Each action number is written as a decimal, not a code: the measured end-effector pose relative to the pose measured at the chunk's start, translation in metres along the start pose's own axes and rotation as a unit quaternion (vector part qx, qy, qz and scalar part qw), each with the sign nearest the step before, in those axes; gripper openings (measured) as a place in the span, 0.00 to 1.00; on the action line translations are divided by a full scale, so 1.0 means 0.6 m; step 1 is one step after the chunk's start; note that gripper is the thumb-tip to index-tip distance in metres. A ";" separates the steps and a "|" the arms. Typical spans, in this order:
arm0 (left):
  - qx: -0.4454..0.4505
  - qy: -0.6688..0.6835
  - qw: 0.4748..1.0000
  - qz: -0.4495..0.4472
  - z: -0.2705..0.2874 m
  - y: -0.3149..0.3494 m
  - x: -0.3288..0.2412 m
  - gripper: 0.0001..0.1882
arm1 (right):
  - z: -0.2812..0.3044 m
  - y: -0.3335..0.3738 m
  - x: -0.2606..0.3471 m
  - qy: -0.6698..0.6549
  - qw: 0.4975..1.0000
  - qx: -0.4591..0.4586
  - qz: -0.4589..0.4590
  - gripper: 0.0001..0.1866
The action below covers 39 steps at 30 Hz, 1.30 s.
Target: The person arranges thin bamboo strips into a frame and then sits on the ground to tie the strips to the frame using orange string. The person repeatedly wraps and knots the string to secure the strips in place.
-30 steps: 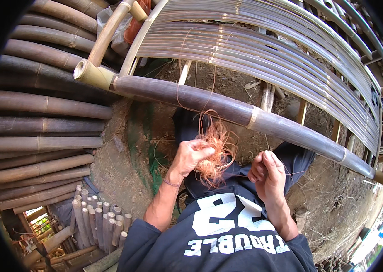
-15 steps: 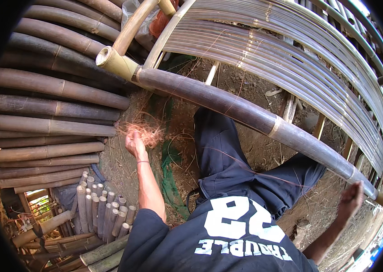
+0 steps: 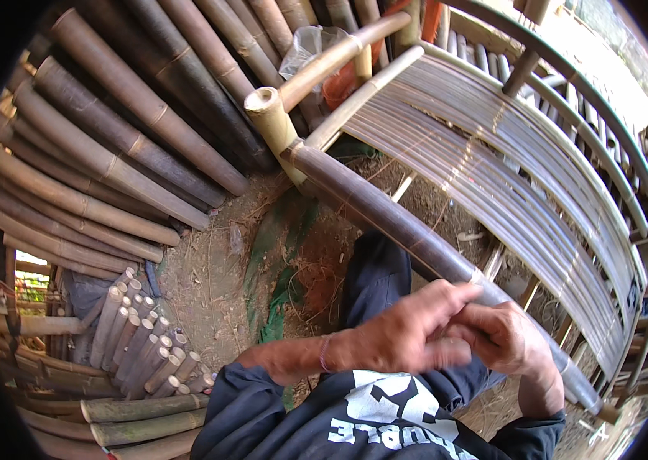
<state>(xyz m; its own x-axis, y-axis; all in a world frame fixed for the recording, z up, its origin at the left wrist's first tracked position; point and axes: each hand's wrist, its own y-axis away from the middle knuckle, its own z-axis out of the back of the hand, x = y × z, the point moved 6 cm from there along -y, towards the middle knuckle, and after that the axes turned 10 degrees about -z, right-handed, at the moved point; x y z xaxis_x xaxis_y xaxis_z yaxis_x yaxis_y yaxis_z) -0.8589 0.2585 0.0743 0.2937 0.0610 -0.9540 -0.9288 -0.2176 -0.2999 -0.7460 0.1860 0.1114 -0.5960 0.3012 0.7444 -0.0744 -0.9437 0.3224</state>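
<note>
One dark bamboo pole (image 3: pixel 431 245) slants in front of you, its middle partly covered by your hands; you cannot tell from this angle whether they touch it. On the pole's near side, your left hand (image 3: pixel 408 330) laps over your right hand (image 3: pixel 502 336). The left is blurred, its fingers loosely bent; the right has its fingers curled in. The space between the fingers is hidden, so you cannot tell whether they pinch anything. A thin band (image 3: pixel 324 353) rings your left wrist.

Nearer you than the pole, your dark trousers (image 3: pixel 378 276) are partly covered by your hands, and your shirt (image 3: pixel 278 418) is cut off by the lower edge. Beyond the pole spreads a panel of bamboo slats (image 3: pixel 485 169). Past the pole's left end, a clear plastic bag (image 3: pixel 309 47) sits partly behind a pale crosspiece (image 3: pixel 345 61). Left of the pole, thick bamboo stems (image 3: pixel 151 103) fade into the black rim; short bamboo pieces (image 3: pixel 140 330) stand nearer you, and crumpled green netting (image 3: pixel 270 330) lies between them and the pole.
</note>
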 end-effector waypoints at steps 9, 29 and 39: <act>-0.371 -0.297 0.879 0.037 0.422 0.187 -0.094 0.12 | 0.079 -0.055 -0.087 -0.166 0.973 0.118 -0.109 0.13; -0.612 -0.146 0.744 -0.225 0.488 0.419 -0.225 0.11 | 0.413 -0.593 0.479 0.334 0.841 -0.406 0.125 0.24; -0.504 0.024 0.820 -0.269 0.426 -0.082 -0.070 0.19 | -0.047 -0.430 -0.046 -0.174 0.976 -0.129 0.035 0.25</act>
<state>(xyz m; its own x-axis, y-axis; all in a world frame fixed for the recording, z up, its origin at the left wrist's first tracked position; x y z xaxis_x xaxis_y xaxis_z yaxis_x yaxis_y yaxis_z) -0.8835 0.5156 0.1275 0.6304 0.3798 -0.6770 -0.0098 -0.8682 -0.4962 -0.7332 0.4174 -0.0090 -0.3016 0.2212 0.9274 -0.2686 -0.9530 0.1400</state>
